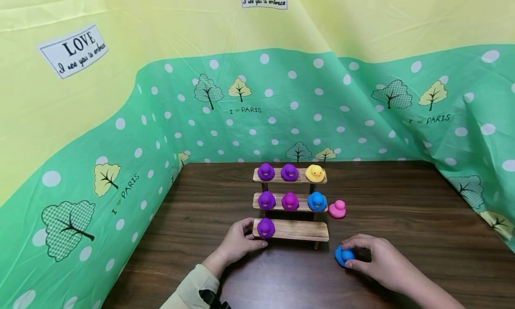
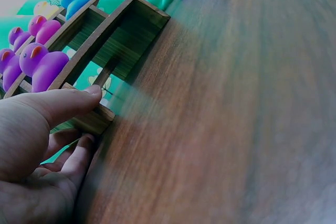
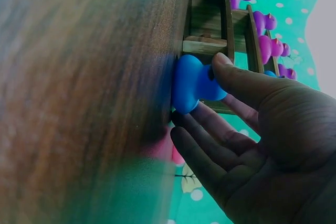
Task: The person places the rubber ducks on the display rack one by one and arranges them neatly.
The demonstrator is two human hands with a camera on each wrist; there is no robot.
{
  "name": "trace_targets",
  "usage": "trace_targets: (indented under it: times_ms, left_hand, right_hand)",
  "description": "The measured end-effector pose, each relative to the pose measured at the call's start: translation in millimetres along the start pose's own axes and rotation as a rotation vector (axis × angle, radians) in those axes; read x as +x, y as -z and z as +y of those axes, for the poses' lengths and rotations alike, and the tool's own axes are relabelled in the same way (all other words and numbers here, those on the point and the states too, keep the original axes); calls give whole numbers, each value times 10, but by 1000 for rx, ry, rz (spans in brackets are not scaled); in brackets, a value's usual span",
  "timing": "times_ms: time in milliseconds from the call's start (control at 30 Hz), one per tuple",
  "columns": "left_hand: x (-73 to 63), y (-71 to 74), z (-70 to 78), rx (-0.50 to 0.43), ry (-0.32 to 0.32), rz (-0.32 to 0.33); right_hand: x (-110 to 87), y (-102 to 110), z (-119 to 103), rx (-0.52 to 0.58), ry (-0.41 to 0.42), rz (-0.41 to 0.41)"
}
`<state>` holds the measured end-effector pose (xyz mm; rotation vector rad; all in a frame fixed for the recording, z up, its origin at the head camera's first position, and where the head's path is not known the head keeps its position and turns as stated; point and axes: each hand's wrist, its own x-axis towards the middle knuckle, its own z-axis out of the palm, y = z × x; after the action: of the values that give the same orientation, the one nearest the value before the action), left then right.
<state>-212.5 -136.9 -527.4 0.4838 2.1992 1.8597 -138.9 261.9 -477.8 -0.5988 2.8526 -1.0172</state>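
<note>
A three-tier wooden display shelf (image 1: 299,230) stands on the table with rubber ducks on its tiers. My left hand (image 1: 238,243) grips the left end of the lowest tier, thumb in front and fingers behind, beside a purple duck (image 1: 266,228). To the right of the shelf, my right hand (image 1: 380,260) pinches a blue duck (image 1: 343,256) by its head between thumb and fingers. That blue duck (image 3: 187,83) sits at the tabletop in the right wrist view. A pink duck (image 1: 338,209) rests on the table beside the middle tier.
On the top tier are two purple ducks (image 1: 289,172) and a yellow duck (image 1: 315,173). The middle tier holds a purple duck (image 1: 267,201), a magenta duck (image 1: 290,201) and a blue duck (image 1: 317,201). A patterned green and yellow cloth (image 1: 249,134) surrounds the dark wooden table (image 1: 394,201).
</note>
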Motion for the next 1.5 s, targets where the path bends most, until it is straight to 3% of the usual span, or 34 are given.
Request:
trace_targets:
  times_ms: [433,767,1500]
  left_hand:
    - [8,-10,-14,10,10,4]
    - [13,-12,-18,10,10,3]
    - [18,-6,-23,-10,6,-2]
  right_hand:
    - [-11,0,0,44,-10,2]
    - [-7,9,-41,26,4,49]
    - [40,68,-185,17,-93,111]
